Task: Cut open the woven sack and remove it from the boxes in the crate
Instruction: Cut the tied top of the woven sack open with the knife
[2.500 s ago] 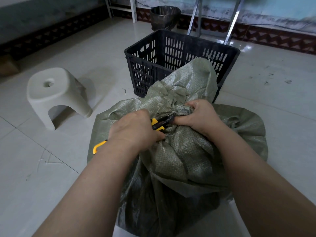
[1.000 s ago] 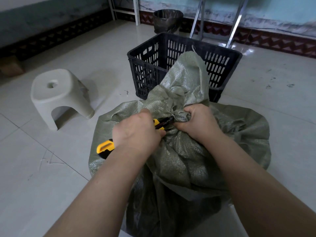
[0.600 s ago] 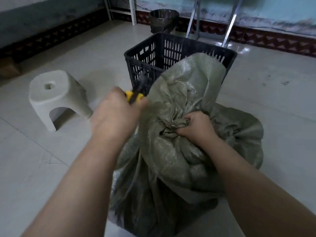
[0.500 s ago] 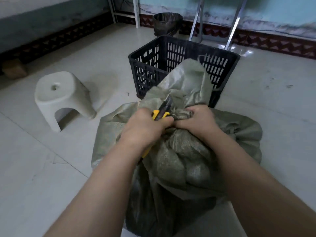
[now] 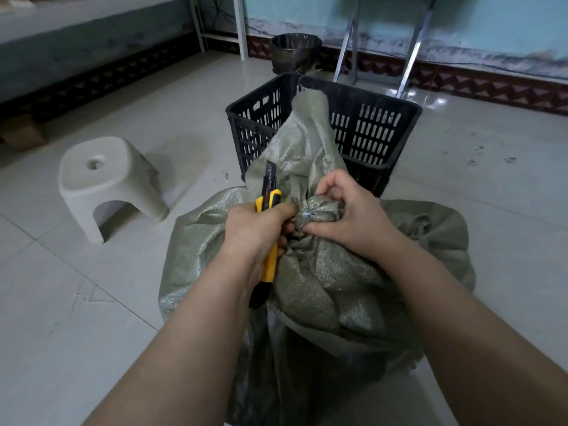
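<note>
Steadying the sack (image 5: pixel 338 272) by its tied neck (image 5: pixel 310 212), with the knife (image 5: pixel 268 195) held clear.

The sack stands on the floor (image 5: pixel 92 302), against the near side of the crate (image 5: pixel 368 130), its loose top flap leaning up over the crate's near rim. No boxes are visible. The neck is bunched and bound, with a pale tie showing at the knot. The right hand (image 5: pixel 350 216) pinches this knot, judged to fix and expose the tie. The left hand (image 5: pixel 252 235) is clenched round the knife handle and touches the neck; the blade end points up and away from the fingers, judged a safe carry between cuts. No opening is visible in the sack. Outward: a stool (image 5: pixel 101 176) stands to the left, well apart, and a bin (image 5: pixel 295 50) stands beyond the crate's far corner.
</note>
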